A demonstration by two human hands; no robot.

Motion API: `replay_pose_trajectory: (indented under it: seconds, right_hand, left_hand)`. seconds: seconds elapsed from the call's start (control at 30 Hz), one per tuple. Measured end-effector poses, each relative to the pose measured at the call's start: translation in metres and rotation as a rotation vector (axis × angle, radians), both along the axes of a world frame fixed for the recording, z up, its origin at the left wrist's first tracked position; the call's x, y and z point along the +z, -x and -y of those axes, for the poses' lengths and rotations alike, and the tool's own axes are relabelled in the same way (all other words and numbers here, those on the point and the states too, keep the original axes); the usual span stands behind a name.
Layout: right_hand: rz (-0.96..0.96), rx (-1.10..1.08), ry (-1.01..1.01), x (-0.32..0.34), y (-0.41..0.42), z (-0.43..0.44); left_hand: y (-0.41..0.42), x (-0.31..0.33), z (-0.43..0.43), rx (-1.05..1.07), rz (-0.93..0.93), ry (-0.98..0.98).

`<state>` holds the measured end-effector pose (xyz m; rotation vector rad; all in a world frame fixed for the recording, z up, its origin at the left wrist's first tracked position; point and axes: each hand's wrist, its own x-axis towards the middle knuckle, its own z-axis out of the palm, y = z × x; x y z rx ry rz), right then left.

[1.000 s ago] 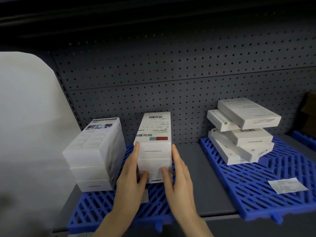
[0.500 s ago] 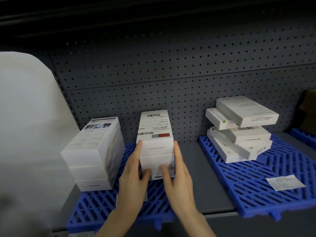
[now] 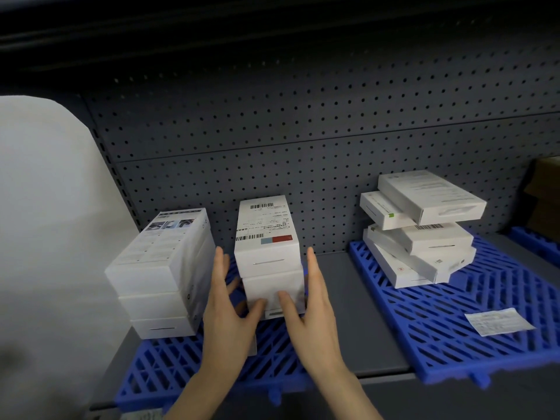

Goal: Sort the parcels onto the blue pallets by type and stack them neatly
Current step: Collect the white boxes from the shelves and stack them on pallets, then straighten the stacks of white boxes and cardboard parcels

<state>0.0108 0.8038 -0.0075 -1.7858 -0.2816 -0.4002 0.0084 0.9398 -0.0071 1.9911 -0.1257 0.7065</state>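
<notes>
A stack of three white labelled boxes (image 3: 268,259) stands on the left blue pallet (image 3: 169,368). My left hand (image 3: 225,310) and my right hand (image 3: 315,313) flank it with straight fingers, and both thumbs touch the front of the lower boxes. The right fingers lie along the stack's right side. A small gap shows between the left fingers and the left side. A second neat stack of white boxes (image 3: 160,274) stands to the left on the same pallet. Several flatter white boxes form a crooked pile (image 3: 421,234) on the right blue pallet (image 3: 454,338).
A grey pegboard wall (image 3: 303,131) backs the shelf. A loose paper slip (image 3: 498,321) lies on the right pallet. A white panel (image 3: 45,237) fills the left side. A brown carton (image 3: 545,195) and another blue pallet (image 3: 533,241) sit at the far right.
Both hands stay around the middle stack. The left fingers have shifted slightly left, off the stack's side, and the thumbs sit higher on the lower boxes.
</notes>
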Motion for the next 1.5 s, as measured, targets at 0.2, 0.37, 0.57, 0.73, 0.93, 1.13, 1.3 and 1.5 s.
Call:
replay_pose_trajectory:
  seconds: [0.2,0.37,0.57,0.73,0.93,1.13,1.3,1.5]
  right_hand:
    - [-0.02,0.024,0.022,-0.004,0.005,-0.001]
    - [-0.014,0.012,0.07,-0.003,0.008,0.002]
    - [0.006,0.008,0.098,-0.002,0.004,0.002]
    - [0.018,0.079,0.076,0.0,0.004,0.013]
    - [0.094,0.017,0.075,0.01,0.003,0.058]
    - [0.174,-0.223,0.094,0.022,0.003,0.134]
    - [0.062,-0.411,0.012,0.024,-0.004,0.194]
    - [-0.157,-0.462,0.012,0.016,-0.037,0.24]
  left_hand:
    - [-0.001,0.004,0.004,-0.016,-0.054,-0.033]
    - [-0.002,0.005,0.006,0.0,-0.05,-0.054]
    - [-0.005,0.002,0.008,0.018,-0.06,-0.082]
    - [0.002,0.007,0.015,0.057,-0.053,-0.056]
    - [0.017,0.035,0.058,0.3,0.262,-0.028]
    - [0.006,0.042,0.129,-0.007,0.3,-0.022]
    - [-0.014,0.026,0.179,-0.277,-0.015,-0.031]
    - [-0.045,0.007,0.213,-0.44,-0.161,0.066]
